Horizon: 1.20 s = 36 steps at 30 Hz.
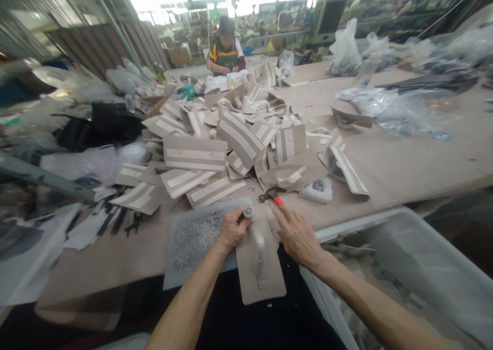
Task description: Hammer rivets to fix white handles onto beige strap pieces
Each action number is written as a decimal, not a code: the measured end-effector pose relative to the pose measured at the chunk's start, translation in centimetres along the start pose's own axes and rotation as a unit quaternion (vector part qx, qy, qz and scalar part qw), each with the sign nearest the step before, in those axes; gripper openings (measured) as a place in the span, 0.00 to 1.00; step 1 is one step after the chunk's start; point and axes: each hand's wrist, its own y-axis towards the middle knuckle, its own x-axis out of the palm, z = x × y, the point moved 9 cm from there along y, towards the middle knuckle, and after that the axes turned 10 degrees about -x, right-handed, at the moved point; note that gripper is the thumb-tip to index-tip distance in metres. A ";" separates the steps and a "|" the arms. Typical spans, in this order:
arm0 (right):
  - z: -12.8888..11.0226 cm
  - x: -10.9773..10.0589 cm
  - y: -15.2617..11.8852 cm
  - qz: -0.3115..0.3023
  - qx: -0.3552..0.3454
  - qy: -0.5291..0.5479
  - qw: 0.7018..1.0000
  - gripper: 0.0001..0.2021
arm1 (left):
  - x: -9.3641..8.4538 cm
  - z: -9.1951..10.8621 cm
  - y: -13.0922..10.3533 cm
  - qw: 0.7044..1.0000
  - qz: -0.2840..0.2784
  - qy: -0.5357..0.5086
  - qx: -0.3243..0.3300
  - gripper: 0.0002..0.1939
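Note:
My left hand (233, 227) pinches a small round-topped metal piece (248, 213), upright over the far end of a beige panel (273, 273). A strap handle in clear wrap (261, 255) runs along that panel, whose near end sticks out past the table edge. My right hand (298, 237) is closed around the handle of a hammer (278, 201) with a red-orange band; its dark head points away to the left. Left of the panel lies a greyish sheet (192, 242) strewn with many tiny metal bits.
A large pile of beige panels with pale strips (195, 153) covers the middle of the table (404, 170). A white bin (408, 221) with pieces inside stands at right. Plastic bags (393, 108) lie farther right. Across the table sits another person (226, 52).

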 end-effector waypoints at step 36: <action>-8.0 1.3 0.9 -0.104 0.108 0.249 0.957 0.29 | -1.8 -2.1 0.4 0.982 0.087 -0.126 -0.113 0.13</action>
